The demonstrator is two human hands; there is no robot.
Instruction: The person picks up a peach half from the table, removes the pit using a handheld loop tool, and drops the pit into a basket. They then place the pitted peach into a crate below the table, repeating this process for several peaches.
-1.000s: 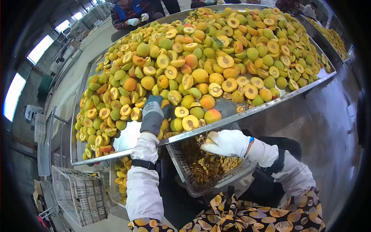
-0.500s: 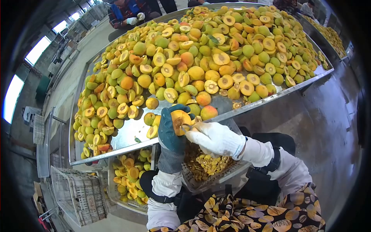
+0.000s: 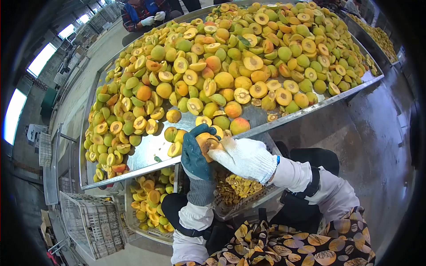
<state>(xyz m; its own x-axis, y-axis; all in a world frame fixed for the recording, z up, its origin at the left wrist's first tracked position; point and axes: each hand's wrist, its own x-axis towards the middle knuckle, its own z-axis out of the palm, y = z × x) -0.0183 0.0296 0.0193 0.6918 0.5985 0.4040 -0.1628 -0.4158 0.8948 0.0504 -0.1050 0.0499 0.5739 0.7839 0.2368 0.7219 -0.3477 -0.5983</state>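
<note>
My left hand (image 3: 195,150), in a dark green coated glove with a grey cuff, is closed around a yellow peach half (image 3: 205,141), cut face toward my right hand. My right hand (image 3: 248,157), in a white knit glove, is closed with its thumb pressed at the brown pit hollow. A small metal tool in it is now mostly hidden by the fingers. Just beyond my hands, a large heap of halved peaches (image 3: 253,62) covers the metal table (image 3: 146,155). Beneath my hands stands a crate (image 3: 235,213) holding pits and scraps (image 3: 242,188).
A crate of peach halves (image 3: 153,201) stands below the table edge at left, beside stacked crates (image 3: 91,224). Across the table is a person with white-gloved hands (image 3: 153,19). Another peach-covered table (image 3: 377,37) lies at far right. The floor (image 3: 355,146) looks wet.
My right hand has turned and moved in against the peach half, hiding the metal tool tip that showed before. My left hand still holds the peach half, now tilted.
</note>
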